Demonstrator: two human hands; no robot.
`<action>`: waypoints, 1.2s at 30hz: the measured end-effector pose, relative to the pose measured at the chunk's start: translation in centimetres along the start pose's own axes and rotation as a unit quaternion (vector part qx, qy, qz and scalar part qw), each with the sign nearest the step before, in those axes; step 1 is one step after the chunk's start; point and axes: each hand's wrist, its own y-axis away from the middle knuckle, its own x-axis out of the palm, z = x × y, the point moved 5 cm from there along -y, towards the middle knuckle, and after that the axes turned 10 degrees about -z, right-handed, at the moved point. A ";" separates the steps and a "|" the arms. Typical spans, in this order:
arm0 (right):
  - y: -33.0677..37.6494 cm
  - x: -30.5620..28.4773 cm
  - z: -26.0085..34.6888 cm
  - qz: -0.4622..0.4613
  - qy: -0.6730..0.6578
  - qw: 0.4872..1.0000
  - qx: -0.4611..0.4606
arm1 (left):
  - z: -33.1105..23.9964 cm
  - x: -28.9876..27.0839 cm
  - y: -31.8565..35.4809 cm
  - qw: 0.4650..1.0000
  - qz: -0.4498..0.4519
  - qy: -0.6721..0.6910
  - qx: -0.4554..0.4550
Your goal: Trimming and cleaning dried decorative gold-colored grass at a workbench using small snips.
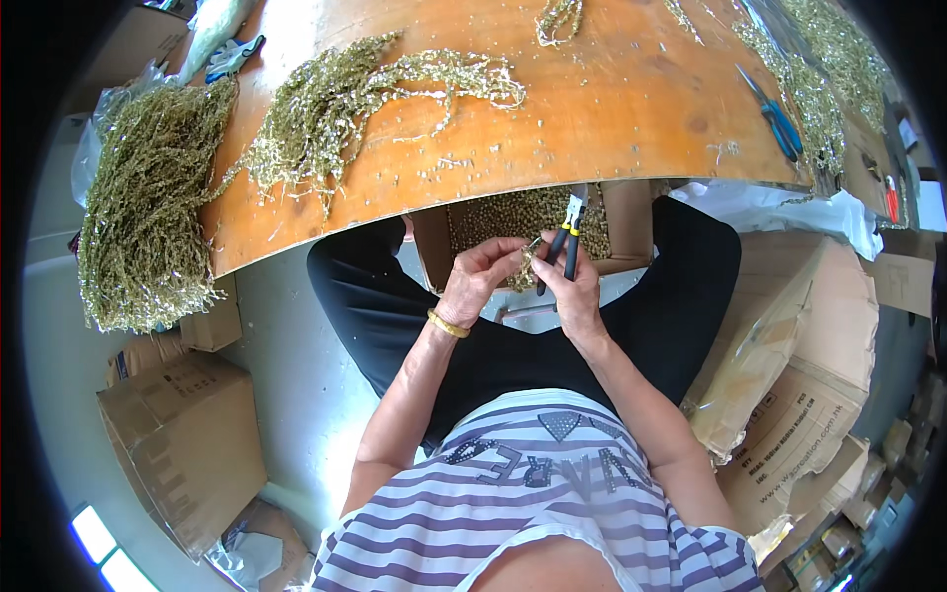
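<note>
Plywood forms the broad orange-brown table [592, 109] above our lap, the largest thing before us, and on it lie tangled heaps of pale green beaded strands [355, 94], with a thicker bundle [143, 207] draped over its left edge. Brown cardboard cartons [182, 439] stand on the floor to our left, and more of them crowd the right side. Under the table's near edge, between our knees, sits an open cardboard box [626, 222] filled with small greenish pieces. Blue-handled pliers [779, 118] lie on the table to the far right. Just above the box, our left hand [478, 281] has its fingers [513, 249] pinched together on a short piece of the strand [528, 261]. Our right hand [572, 296] touches it from the other side, fingers wrapped tight around the black and yellow handles of small cutters [564, 242], whose tip points up toward the table's edge.
</note>
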 end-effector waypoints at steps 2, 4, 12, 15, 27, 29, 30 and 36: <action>0.4 0.1 0.3 -0.002 0.015 1.000 -0.022 | 0.4 -0.4 0.3 1.000 0.028 -0.011 0.006; 0.7 0.1 0.6 -0.009 0.040 0.999 -0.035 | 0.2 -0.2 0.6 0.999 0.021 0.004 0.046; 2.9 0.7 5.1 -0.002 0.246 0.963 -0.107 | -2.2 0.2 2.7 0.936 -0.143 -0.169 0.275; 3.9 -0.4 4.8 0.030 0.328 0.926 -0.185 | -2.8 0.2 3.1 0.901 -0.173 -0.223 0.329; 4.4 -0.8 4.1 0.074 0.376 0.911 -0.154 | -3.7 0.9 3.5 0.861 -0.140 -0.277 0.402; 4.4 -0.6 4.3 0.079 0.380 0.912 -0.130 | -3.9 1.1 3.8 0.883 -0.144 -0.258 0.365; 4.4 -0.5 4.5 0.079 0.381 0.912 -0.130 | -4.0 1.2 3.7 0.902 -0.148 -0.239 0.326; 3.6 -1.1 5.3 0.101 0.396 0.888 -0.210 | -3.8 0.0 1.7 0.996 0.047 -0.074 0.004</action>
